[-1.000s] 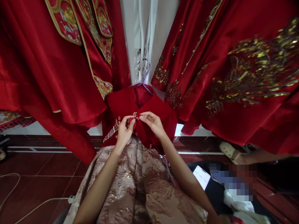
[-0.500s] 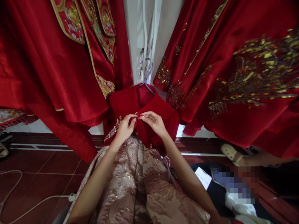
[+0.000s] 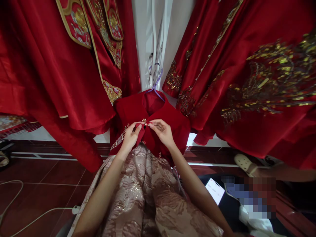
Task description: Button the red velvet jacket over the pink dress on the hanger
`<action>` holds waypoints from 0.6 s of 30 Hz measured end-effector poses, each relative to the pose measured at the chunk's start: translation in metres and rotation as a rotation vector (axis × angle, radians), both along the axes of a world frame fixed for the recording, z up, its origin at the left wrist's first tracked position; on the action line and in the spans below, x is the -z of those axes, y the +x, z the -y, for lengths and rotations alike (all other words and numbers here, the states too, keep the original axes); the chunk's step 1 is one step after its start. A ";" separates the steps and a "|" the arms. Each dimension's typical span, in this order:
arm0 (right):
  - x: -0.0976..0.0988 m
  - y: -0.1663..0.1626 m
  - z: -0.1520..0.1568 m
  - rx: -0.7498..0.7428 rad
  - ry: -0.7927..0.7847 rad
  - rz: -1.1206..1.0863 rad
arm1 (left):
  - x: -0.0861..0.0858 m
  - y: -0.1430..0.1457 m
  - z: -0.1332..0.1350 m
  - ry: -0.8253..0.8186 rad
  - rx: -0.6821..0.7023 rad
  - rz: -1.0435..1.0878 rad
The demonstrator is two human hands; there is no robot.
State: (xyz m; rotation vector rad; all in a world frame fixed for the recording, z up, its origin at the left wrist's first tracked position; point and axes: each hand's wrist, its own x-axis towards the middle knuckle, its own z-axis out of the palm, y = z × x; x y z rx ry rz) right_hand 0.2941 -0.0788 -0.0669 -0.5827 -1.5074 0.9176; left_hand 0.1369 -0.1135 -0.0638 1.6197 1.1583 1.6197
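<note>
A red jacket (image 3: 130, 108) with a round neck hangs on a purple hanger (image 3: 155, 85). My left hand (image 3: 130, 135) pinches a folded front edge of the jacket between thumb and fingers. At the other front edge, my right hand (image 3: 163, 132) has its fingertips closed on a small beaded fastening (image 3: 150, 124). A jewelled flower ornament (image 3: 144, 121) shows just above and between the hands. Beaded strings trim the jacket's left side. Below it hangs a shiny pinkish brocade skirt (image 3: 130, 187), partly behind my forearms.
Red satin garments with gold embroidery (image 3: 81, 26) hang at the left, and a sequined red garment (image 3: 278, 72) at the right. A lit phone (image 3: 215, 191) lies on dark cloth. Nearby is a person's foot in a cream clog (image 3: 245, 164). A white cable (image 3: 44, 212) crosses the tiled floor.
My left hand has drawn slightly left and down with the jacket edge, uncovering more of the flower ornament and widening the gap. My right hand has barely moved.
</note>
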 end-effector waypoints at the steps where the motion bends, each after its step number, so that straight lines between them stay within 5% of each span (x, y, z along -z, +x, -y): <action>1: 0.000 -0.001 0.000 0.006 0.007 -0.001 | 0.000 0.000 -0.001 0.008 -0.005 -0.026; 12: -0.003 -0.008 0.007 0.117 0.032 0.022 | -0.030 -0.010 0.007 0.286 -0.107 -0.685; 18: -0.009 -0.011 0.015 0.254 0.082 0.078 | -0.032 -0.013 0.000 0.309 -0.072 -0.746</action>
